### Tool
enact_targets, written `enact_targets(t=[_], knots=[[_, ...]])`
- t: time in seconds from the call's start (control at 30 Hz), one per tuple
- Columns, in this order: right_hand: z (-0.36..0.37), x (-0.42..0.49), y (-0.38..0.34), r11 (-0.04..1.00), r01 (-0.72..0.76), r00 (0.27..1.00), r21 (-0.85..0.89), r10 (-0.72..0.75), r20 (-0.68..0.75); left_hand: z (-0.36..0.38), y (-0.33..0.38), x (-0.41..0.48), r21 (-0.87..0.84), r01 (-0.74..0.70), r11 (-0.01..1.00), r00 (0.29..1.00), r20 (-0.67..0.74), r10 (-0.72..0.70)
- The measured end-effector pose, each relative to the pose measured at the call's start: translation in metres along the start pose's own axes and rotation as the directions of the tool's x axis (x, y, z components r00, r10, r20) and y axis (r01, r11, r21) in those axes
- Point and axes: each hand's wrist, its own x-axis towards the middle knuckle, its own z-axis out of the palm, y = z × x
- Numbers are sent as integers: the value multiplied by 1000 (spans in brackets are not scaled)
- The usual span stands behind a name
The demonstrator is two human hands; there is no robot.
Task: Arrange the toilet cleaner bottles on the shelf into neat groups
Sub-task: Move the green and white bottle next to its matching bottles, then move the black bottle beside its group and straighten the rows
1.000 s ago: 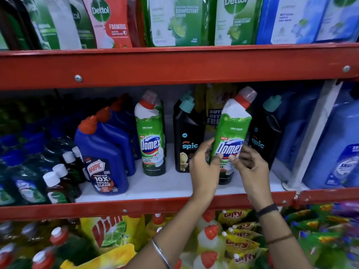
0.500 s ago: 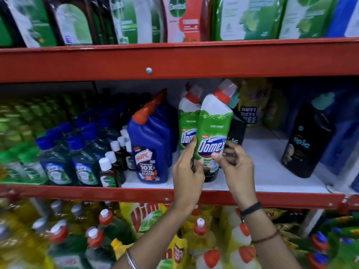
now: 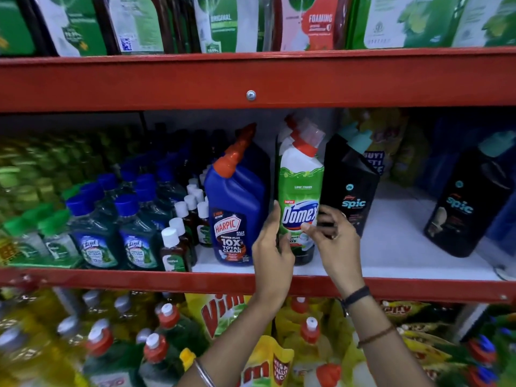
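Note:
A green and white Domex bottle [image 3: 301, 191] with a red neck stands on the white middle shelf [image 3: 396, 247], directly in front of a second Domex bottle whose cap [image 3: 290, 122] shows behind it. My left hand [image 3: 272, 247] grips its left side and my right hand [image 3: 331, 236] holds its lower right side. Blue Harpic bottles [image 3: 237, 208] stand just to its left. A black Spic bottle [image 3: 349, 188] stands touching its right side, and another Spic bottle [image 3: 469, 202] stands apart at the far right.
Small Dettol bottles [image 3: 178, 241] and blue-capped Lizol bottles [image 3: 117, 236] crowd the shelf's left part. Red shelf beams [image 3: 251, 79] run above and below. Dettol refill pouches [image 3: 307, 23] fill the top shelf; dish liquids and yellow Vim packs [image 3: 223, 317] sit below. Bare shelf lies between the two Spic bottles.
Both hands have carried the Domex bottle leftward and set it upright in front of the other Domex bottle, beside the Harpic bottles. The camera view has shifted left.

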Motion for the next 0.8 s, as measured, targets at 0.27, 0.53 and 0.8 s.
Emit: enact_targets(t=[0.27,0.53,0.8], knots=[[-11,1,1,1000,-2,994,5,2,107,10,0,-10,-85,-59,995,996,-66,53],[-98,2,11,999,53,974,-12,-55,-219,69,49,-29,-115,-386,915,920,30,392],[-192,29,59,954,-157,887,-257,22,-461,180,73,-20,-76,80,994,863,504,-31]])
